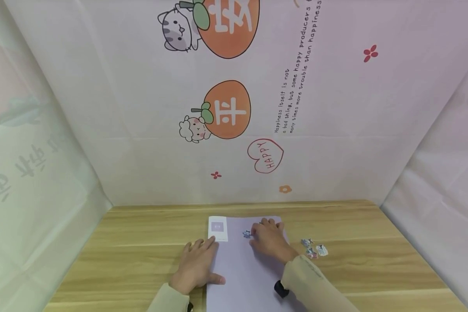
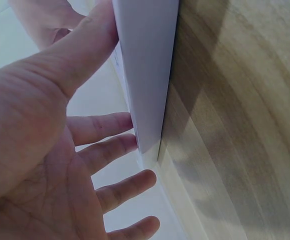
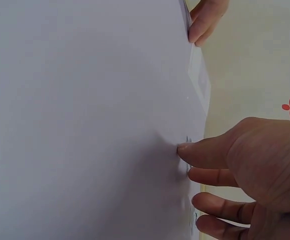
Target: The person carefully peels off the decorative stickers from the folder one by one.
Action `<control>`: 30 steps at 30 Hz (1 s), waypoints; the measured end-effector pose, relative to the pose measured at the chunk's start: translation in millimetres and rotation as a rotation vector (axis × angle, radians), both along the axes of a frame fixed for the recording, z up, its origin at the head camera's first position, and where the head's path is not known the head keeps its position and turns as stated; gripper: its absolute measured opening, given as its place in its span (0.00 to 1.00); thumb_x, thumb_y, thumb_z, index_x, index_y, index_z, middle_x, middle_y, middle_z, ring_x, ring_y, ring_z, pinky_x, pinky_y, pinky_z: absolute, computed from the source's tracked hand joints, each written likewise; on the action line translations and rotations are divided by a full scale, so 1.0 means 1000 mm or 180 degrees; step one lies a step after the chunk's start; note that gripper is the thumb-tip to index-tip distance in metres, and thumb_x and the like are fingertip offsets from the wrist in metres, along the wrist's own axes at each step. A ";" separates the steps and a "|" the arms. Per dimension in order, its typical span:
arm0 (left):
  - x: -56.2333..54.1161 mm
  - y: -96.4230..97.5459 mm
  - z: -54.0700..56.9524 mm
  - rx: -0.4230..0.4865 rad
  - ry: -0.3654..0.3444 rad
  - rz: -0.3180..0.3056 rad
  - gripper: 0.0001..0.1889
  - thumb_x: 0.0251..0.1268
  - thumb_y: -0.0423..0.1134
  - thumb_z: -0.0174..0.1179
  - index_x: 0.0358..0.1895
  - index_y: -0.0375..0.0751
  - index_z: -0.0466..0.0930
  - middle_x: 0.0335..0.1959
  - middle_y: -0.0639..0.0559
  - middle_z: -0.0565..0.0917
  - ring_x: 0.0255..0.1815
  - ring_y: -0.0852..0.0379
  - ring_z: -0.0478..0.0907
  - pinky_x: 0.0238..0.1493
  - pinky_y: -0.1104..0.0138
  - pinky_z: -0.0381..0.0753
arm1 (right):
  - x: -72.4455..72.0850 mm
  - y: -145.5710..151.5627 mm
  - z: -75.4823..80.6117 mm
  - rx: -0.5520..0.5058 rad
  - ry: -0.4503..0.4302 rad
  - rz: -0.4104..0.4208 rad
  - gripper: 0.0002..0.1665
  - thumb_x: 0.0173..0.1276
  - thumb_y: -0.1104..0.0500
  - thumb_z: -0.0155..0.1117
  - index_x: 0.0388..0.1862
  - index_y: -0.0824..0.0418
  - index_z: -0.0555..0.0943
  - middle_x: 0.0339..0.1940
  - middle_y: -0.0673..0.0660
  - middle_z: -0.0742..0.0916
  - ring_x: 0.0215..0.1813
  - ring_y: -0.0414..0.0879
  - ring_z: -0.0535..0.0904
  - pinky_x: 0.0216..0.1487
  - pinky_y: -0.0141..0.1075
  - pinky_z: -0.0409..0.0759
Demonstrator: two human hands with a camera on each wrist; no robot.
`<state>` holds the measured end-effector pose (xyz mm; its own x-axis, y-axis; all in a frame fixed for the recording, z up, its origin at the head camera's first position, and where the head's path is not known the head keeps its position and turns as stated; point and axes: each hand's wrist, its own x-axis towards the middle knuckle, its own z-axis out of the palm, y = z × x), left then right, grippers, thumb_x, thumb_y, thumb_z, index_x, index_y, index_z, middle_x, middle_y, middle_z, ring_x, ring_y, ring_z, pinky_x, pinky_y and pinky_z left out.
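A lavender box [image 1: 242, 277] lies flat on the table, its long side pointing away from me. My left hand [image 1: 196, 264] rests along its left edge, fingers spread, the thumb [image 2: 87, 45] at the upper edge and fingertips near the white label [image 1: 222, 236] in the far left corner. Toward the far right of the box, my right hand [image 1: 271, 240] is lowered onto the top face. Its thumb [image 3: 202, 154] and fingertips press at a small blue sticker [image 1: 247, 234], partly covered by them. Another printed bit shows under the other fingers.
To the right of the box, several small cartoon stickers [image 1: 312, 251] lie in a loose group on the wood-grain table [image 1: 140, 260]. White printed cloth [image 1: 140, 151] hangs behind the table and along both sides.
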<state>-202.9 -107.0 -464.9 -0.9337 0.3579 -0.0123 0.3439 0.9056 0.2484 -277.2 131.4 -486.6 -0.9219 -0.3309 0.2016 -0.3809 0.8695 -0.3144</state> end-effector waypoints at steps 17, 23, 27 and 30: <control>-0.001 -0.001 -0.001 0.0008 -0.0004 -0.0003 0.53 0.37 0.64 0.77 0.68 0.37 0.73 0.73 0.38 0.70 0.70 0.31 0.67 0.69 0.32 0.60 | -0.013 -0.009 0.005 0.0065 -0.0143 0.0001 0.12 0.58 0.57 0.78 0.38 0.54 0.84 0.36 0.52 0.79 0.46 0.54 0.73 0.51 0.56 0.63; -0.002 -0.001 -0.003 -0.0015 -0.0007 0.0006 0.53 0.37 0.65 0.77 0.69 0.38 0.73 0.74 0.38 0.69 0.70 0.31 0.67 0.69 0.32 0.60 | -0.017 -0.011 0.005 0.0083 -0.0106 0.0026 0.12 0.55 0.59 0.78 0.38 0.55 0.84 0.36 0.54 0.80 0.45 0.55 0.74 0.50 0.57 0.63; -0.003 -0.001 -0.003 -0.0012 -0.0019 0.0007 0.53 0.37 0.65 0.77 0.69 0.38 0.72 0.74 0.38 0.69 0.70 0.31 0.67 0.69 0.32 0.60 | -0.019 -0.013 0.005 0.0116 -0.0122 0.0021 0.11 0.55 0.59 0.78 0.37 0.54 0.85 0.37 0.55 0.81 0.46 0.55 0.74 0.50 0.58 0.63; -0.003 -0.001 -0.003 -0.0009 -0.0016 0.0003 0.53 0.37 0.64 0.77 0.69 0.37 0.72 0.74 0.39 0.69 0.70 0.31 0.67 0.69 0.32 0.60 | -0.020 -0.014 0.005 0.0150 -0.0180 0.0012 0.11 0.56 0.59 0.78 0.37 0.54 0.85 0.37 0.54 0.80 0.46 0.56 0.73 0.50 0.57 0.63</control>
